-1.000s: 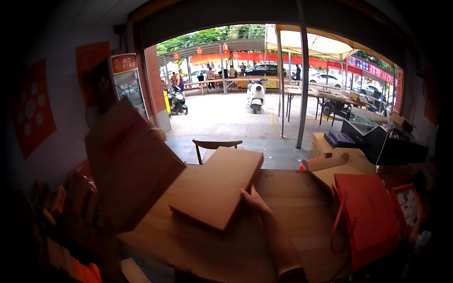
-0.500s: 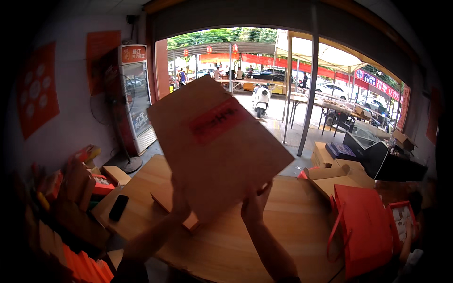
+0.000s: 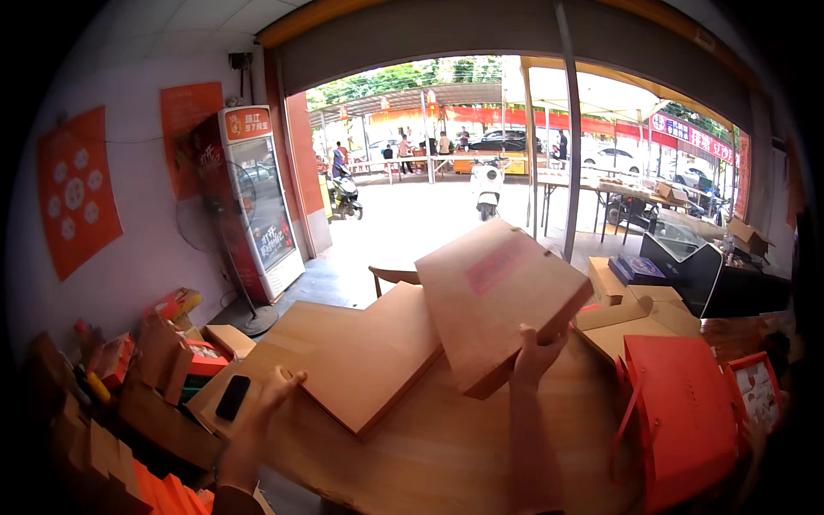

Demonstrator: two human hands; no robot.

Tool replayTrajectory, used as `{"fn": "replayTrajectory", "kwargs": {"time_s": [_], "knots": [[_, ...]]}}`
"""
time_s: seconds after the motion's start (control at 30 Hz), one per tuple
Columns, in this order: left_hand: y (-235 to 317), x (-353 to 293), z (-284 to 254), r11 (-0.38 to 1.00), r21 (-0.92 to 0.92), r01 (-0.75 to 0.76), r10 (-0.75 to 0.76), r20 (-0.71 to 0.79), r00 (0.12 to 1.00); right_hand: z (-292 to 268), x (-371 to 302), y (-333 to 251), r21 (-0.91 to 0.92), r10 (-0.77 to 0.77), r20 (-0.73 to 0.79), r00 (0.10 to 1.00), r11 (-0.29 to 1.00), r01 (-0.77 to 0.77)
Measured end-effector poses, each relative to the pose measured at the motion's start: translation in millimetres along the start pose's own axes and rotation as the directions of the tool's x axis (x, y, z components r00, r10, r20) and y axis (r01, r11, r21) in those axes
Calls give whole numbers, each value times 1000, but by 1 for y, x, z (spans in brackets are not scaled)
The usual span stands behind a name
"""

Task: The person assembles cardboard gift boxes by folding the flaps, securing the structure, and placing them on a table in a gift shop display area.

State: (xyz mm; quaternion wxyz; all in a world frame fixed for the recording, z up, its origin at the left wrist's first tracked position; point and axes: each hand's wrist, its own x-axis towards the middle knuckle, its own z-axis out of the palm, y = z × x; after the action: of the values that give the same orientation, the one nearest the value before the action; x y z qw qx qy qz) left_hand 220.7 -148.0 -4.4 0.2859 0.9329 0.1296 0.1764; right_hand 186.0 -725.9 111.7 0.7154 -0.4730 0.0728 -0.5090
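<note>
My right hand (image 3: 536, 356) grips the near edge of a flat brown cardboard box (image 3: 489, 300) with a faded red label on its top. That box is held tilted above the table (image 3: 446, 455). A second flat cardboard box (image 3: 369, 352) lies on the wooden tabletop to its left, partly covered by the held one. Beside this lower box's left corner is my left hand (image 3: 276, 390), fingers apart and nothing visibly held. Whether a fingertip touches the cardboard is unclear.
A black phone (image 3: 233, 397) lies at the table's left. On the right stand a red gift bag (image 3: 682, 421), an opened carton (image 3: 614, 330) and a red box of wrapped pieces (image 3: 757, 390), with a partly visible hand near it. Cartons and red boxes crowd the left; a chair (image 3: 390, 276) stands behind the table.
The labelled box has moved right and lower, uncovering the box on the table. My left hand has let go of it and moved left; my right hand still grips it.
</note>
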Motion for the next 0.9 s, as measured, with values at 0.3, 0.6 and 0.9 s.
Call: {"fn": "replayTrajectory", "kwargs": {"time_s": [0.3, 0.6, 0.9], "knots": [[22, -26, 21, 853, -496, 166, -15, 293, 956, -16, 12, 11, 8, -62, -17, 998, 998, 62], [11, -42, -6, 802, -536, 265, -110, 303, 947, -39, 22, 50, -305, -15, 64, 998, 952, 34], [-63, -79, -74, 742, 653, 152, 59, -289, 955, -39, 32, 61, -69, -27, 28, 999, 997, 29]]}}
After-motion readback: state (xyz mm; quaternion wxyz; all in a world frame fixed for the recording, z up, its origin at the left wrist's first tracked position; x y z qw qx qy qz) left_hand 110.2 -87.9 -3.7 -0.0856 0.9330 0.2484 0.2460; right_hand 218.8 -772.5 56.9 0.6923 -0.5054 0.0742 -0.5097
